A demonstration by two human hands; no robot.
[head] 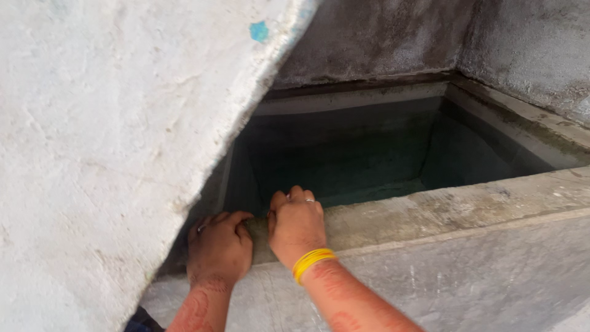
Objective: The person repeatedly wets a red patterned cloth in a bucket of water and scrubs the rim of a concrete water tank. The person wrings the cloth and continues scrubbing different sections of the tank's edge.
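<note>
My left hand (219, 246) and my right hand (296, 225) rest side by side on the near rim (430, 209) of a concrete water tank, fingers curled over its inner edge. The right wrist wears yellow bangles (312, 262), and both hands show rings and reddish patterns on the forearms. Neither hand holds a loose object. Beyond the rim lies dark water (350, 160) inside the tank.
A rough whitewashed wall (104, 135) leans in on the left, close to my left hand. Grey stained concrete walls (504, 43) enclose the tank at the back and right. The tank's outer face (467, 276) drops below the rim.
</note>
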